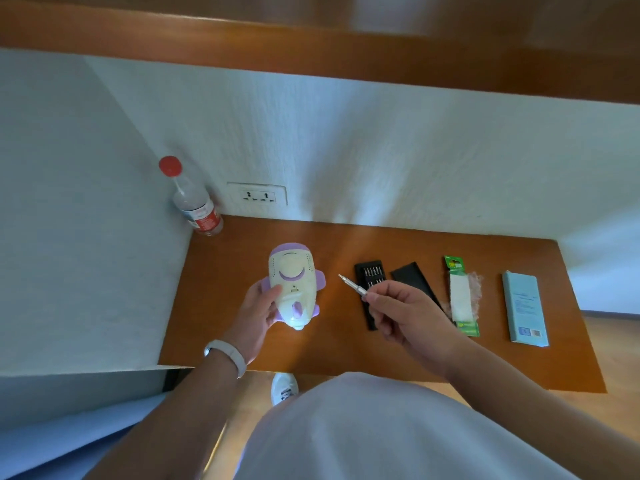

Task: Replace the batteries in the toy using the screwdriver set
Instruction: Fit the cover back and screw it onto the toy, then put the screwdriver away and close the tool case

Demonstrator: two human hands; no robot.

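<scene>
- Toy (293, 285), a cream and purple plane, is held above the wooden desk (242, 258), long axis running away from the person, underside up
- Left hand (258, 315) grips its left side
- Right hand (403, 315) pinches a screwdriver (352, 283), tip pointing toward the toy
- Open bit case (370, 275), batteries pack (462, 296) and a bottle (194, 202) sit against white walls

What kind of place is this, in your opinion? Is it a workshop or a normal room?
Probably a normal room, perhaps a hotel or bedroom, not a workshop. A small wooden desk is fitted into a corner of white textured walls, with a wall socket just above it and a water bottle standing beside it.
</scene>
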